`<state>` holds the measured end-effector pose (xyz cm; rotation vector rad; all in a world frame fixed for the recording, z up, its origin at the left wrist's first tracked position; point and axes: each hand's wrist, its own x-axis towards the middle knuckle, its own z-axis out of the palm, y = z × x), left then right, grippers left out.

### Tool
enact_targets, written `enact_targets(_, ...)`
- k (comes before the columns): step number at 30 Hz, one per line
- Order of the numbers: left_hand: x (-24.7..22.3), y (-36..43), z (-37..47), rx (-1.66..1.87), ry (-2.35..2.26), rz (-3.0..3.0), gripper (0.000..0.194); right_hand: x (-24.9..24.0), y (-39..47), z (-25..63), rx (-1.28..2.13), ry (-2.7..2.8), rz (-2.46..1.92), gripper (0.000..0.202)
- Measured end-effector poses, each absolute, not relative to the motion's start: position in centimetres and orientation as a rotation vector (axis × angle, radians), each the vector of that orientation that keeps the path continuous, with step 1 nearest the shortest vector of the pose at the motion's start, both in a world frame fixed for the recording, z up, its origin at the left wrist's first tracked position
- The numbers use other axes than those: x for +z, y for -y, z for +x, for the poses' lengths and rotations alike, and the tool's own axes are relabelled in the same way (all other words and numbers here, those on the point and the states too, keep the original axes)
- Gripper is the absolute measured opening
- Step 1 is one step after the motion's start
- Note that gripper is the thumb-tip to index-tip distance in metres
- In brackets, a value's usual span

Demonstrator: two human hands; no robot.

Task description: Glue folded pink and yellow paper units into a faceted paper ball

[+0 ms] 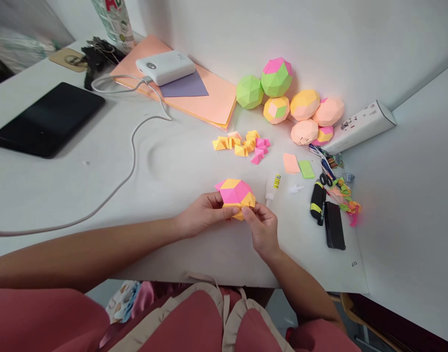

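A partly formed pink and yellow paper shape is held between both hands above the white table. My left hand grips its left side, thumb on the yellow front and fingers behind. On the right edge, my right hand pinches a yellow part between thumb and fingers. Beyond it lie several small folded yellow pieces and pink pieces. A glue bottle lies just right of the shape, its white cap apart from it.
Several finished paper balls stand along the wall. Sticky notes, scissors, a cutter and a black phone lie right. A cable runs left from a power bank; a tablet lies far left.
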<state>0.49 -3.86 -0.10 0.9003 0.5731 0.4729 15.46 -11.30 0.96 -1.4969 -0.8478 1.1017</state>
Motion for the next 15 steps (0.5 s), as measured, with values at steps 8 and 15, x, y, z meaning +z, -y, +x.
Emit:
enact_targets(8,-0.1,3.82,0.58,0.459,-0.602,0.852,0.028,1.35,11.23,15.39,1.082,1.001,-1.438,0.013)
enact_targets(15,-0.03,3.87,0.64,0.451,-0.6,0.845,0.023,1.2,11.27,15.31,1.082,1.02,-1.425,0.012)
